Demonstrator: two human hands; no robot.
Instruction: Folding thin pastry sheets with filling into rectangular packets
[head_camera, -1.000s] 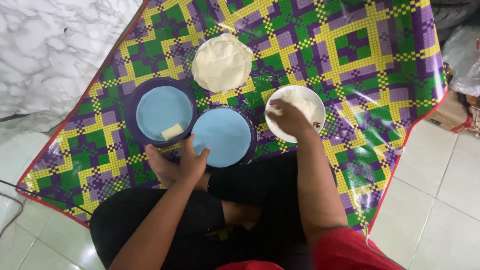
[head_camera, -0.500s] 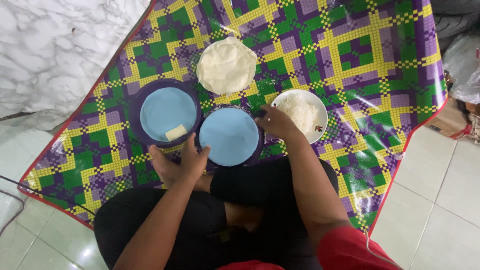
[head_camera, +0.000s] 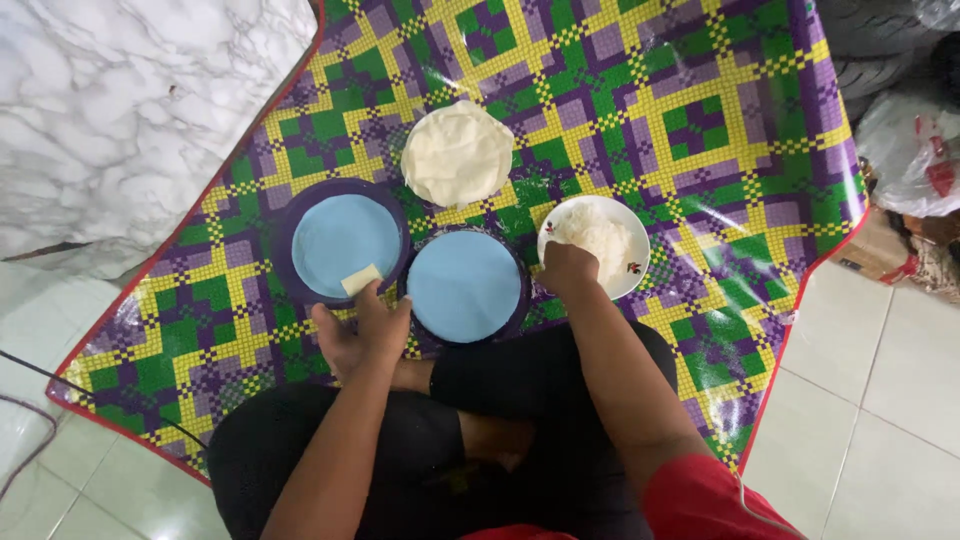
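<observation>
I sit cross-legged at the edge of a checked green, purple and yellow mat. My right hand is closed at the near rim of a white bowl of white shredded filling; what it grips is hidden. My left hand rests flat with fingers apart on the mat between two dark-rimmed blue plates. The left plate carries a small pale rectangular piece at its near edge. The right plate is bare. A stack of round pale wrappers lies beyond them.
A white marble-patterned surface borders the mat on the left. Plastic bags and a box stand at the far right on pale floor tiles. A dark cable runs along the floor at the lower left.
My right hand has stayed at the white bowl, closing at its near rim. My left hand has shifted slightly on the mat near the blue plates. The camera view has tilted a little.
</observation>
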